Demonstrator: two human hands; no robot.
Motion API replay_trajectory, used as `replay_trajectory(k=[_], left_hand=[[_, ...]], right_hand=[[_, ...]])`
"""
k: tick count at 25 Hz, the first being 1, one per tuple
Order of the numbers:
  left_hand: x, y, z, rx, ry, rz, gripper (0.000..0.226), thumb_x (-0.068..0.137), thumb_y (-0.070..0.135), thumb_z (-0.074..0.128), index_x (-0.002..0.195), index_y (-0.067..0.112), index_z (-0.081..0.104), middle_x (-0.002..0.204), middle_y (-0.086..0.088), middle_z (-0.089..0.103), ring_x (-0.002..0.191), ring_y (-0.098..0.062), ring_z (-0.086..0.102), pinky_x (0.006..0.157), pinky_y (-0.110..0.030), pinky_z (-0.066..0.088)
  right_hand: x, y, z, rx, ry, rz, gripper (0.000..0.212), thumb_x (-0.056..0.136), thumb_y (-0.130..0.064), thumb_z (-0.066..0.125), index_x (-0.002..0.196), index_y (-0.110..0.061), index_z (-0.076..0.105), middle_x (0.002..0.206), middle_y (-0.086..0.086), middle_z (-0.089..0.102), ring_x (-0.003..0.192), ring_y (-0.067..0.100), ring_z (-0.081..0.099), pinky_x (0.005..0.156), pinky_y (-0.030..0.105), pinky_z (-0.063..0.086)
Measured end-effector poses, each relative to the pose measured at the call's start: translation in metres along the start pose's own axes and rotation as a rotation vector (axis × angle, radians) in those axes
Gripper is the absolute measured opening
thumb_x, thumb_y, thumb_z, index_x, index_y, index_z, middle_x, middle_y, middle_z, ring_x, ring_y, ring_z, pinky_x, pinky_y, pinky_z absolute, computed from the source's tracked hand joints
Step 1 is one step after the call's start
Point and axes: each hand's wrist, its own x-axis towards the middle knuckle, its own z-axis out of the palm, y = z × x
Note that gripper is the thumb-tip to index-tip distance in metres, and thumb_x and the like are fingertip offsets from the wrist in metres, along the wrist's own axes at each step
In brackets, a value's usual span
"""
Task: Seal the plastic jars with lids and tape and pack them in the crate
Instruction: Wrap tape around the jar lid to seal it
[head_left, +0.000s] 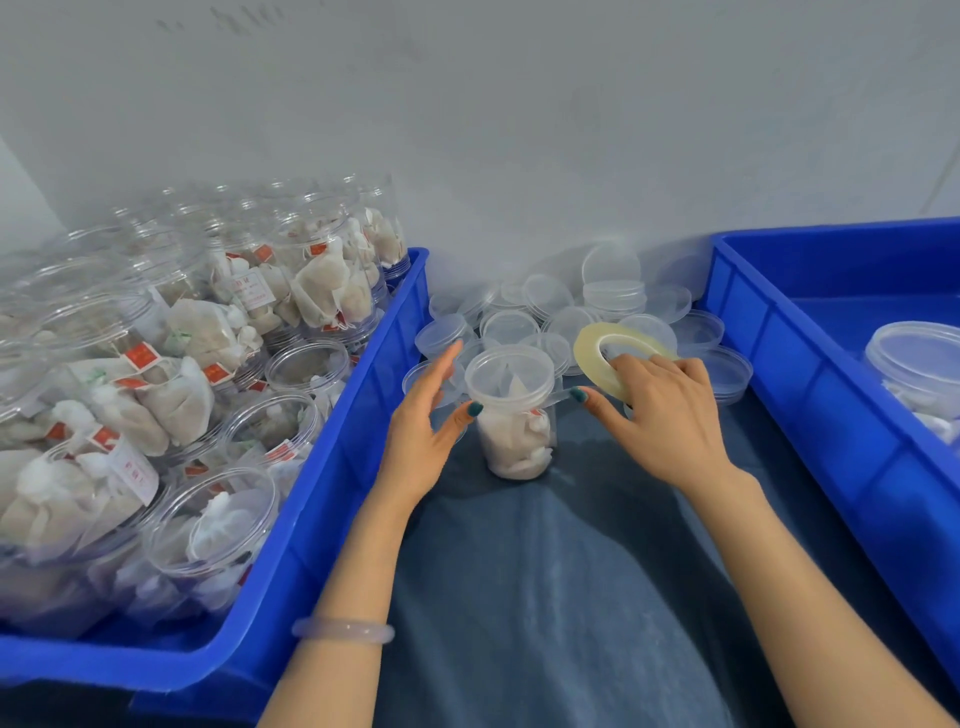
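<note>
Touches the upright lidded jar (511, 415) on the tabletop (545, 571) with the straight-fingered left hand (421, 421) at the jar's left, grips the tape roll (597, 338) in the right hand (662, 415) at the jar's right.

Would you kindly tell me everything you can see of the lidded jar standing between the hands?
The jar is clear round plastic, upright on the dark blue cloth, closed with a translucent lid. Pale sachets and a red tag fill its lower half. The thumb of the left hand touches it just under the lid; the right hand, holding the tape roll, has its thumb close beside it.
</note>
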Motion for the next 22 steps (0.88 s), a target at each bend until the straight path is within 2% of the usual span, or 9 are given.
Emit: replay_trajectory(k=[3,5,8,11,13,15,17,19,22], left_hand=[[0.008,-0.007,-0.001,-0.193,-0.119,0.001,0.057,0.091,-0.011,0.055,0.141,0.018,0.047,0.134,0.012,0.059,0.125,-0.007,0.055,0.093,-0.018,0.049],[0.011,-0.010,-0.004,-0.202,-0.068,-0.003,0.046,0.088,-0.007,0.062,0.126,0.019,0.062,0.117,0.012,0.071,0.110,-0.005,0.065,0.086,-0.018,0.053],[0.012,-0.005,0.000,-0.207,-0.027,-0.076,0.025,0.087,0.004,0.065,0.104,0.022,0.071,0.096,0.012,0.076,0.090,-0.005,0.071,0.081,-0.025,0.058],[-0.002,0.003,0.020,-0.214,0.040,-0.144,0.032,0.097,-0.002,0.050,0.119,0.018,0.064,0.113,0.010,0.070,0.106,-0.003,0.065,0.097,-0.033,0.053],[-0.022,0.010,0.035,-0.255,0.130,-0.140,0.031,0.102,0.025,0.049,0.132,0.030,0.052,0.129,0.020,0.059,0.123,-0.001,0.054,0.107,-0.031,0.044],[-0.038,0.021,0.050,-0.205,0.130,-0.133,0.070,0.085,0.058,0.061,0.145,0.035,0.033,0.144,0.022,0.045,0.134,0.001,0.041,0.110,-0.025,0.038],[-0.040,0.030,0.068,-0.078,0.123,-0.136,0.114,0.064,0.065,0.077,0.151,0.030,0.012,0.154,0.012,0.031,0.140,-0.002,0.033,0.111,-0.024,0.034],[-0.030,0.038,0.077,-0.019,0.152,-0.153,0.119,0.060,0.047,0.088,0.148,0.026,0.010,0.151,0.008,0.030,0.135,-0.004,0.036,0.105,-0.019,0.034],[-0.015,0.030,0.065,-0.091,0.166,-0.182,0.094,0.058,0.026,0.092,0.130,0.028,0.032,0.129,0.013,0.050,0.114,-0.006,0.053,0.093,-0.015,0.042]], right_hand=[[-0.002,0.005,0.004,0.048,-0.008,-0.013,0.074,0.090,-0.070,0.024,0.116,-0.013,0.064,0.079,-0.005,0.057,0.081,0.024,0.057,0.076,0.030,0.022],[-0.002,0.010,0.004,0.116,-0.023,-0.006,0.073,0.089,-0.069,0.026,0.117,-0.013,0.064,0.088,-0.002,0.064,0.085,0.024,0.057,0.077,0.030,0.024],[-0.002,0.015,0.004,0.204,-0.035,-0.002,0.069,0.089,-0.068,0.029,0.110,-0.013,0.065,0.083,-0.009,0.052,0.078,0.016,0.046,0.076,0.029,0.021],[-0.005,0.015,0.005,0.244,-0.017,0.015,0.062,0.090,-0.066,0.032,0.102,-0.014,0.064,0.077,-0.011,0.049,0.074,0.014,0.043,0.075,0.031,0.023],[-0.007,0.016,0.006,0.255,-0.011,0.046,0.061,0.090,-0.067,0.032,0.097,-0.015,0.062,0.072,-0.008,0.050,0.072,0.017,0.045,0.074,0.033,0.026],[-0.009,0.015,0.006,0.262,-0.019,0.066,0.061,0.090,-0.067,0.031,0.095,-0.014,0.061,0.071,-0.006,0.051,0.070,0.018,0.046,0.074,0.034,0.026],[-0.009,0.014,0.005,0.275,-0.039,0.076,0.062,0.090,-0.068,0.029,0.094,-0.015,0.062,0.070,-0.005,0.051,0.070,0.019,0.046,0.074,0.035,0.028],[-0.009,0.013,0.002,0.277,-0.048,0.081,0.064,0.090,-0.067,0.028,0.095,-0.015,0.063,0.068,-0.005,0.051,0.068,0.019,0.046,0.075,0.036,0.030],[-0.011,0.014,-0.006,0.263,-0.020,0.103,0.065,0.088,-0.070,0.030,0.094,-0.015,0.064,0.064,-0.008,0.047,0.064,0.017,0.042,0.072,0.036,0.028]])
